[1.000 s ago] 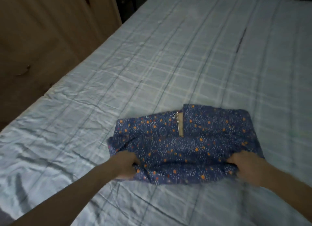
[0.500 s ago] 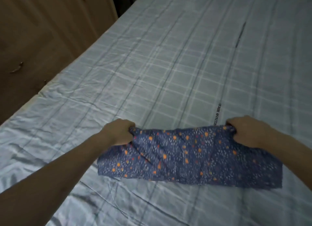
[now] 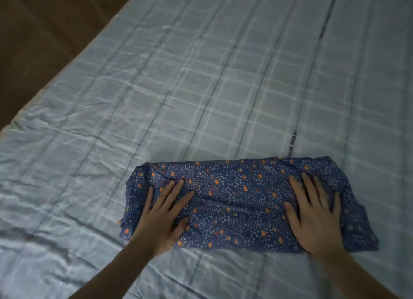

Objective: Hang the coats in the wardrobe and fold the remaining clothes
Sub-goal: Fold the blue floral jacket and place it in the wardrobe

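A blue garment with small orange and white flowers lies folded into a wide rectangle on the bed, near me. My left hand lies flat on its left part, fingers straight and spread. My right hand presses flat on its right part, fingers also straight. Neither hand grips the cloth.
The bed is covered by a pale blue checked sheet, wrinkled at the left. A brown wooden wardrobe front runs along the bed's left edge. A dark printed stripe on the sheet ends just behind the garment.
Both hands gripped the near edge, carried it over to the far side, then let go. They now lie flat on the folded garment.
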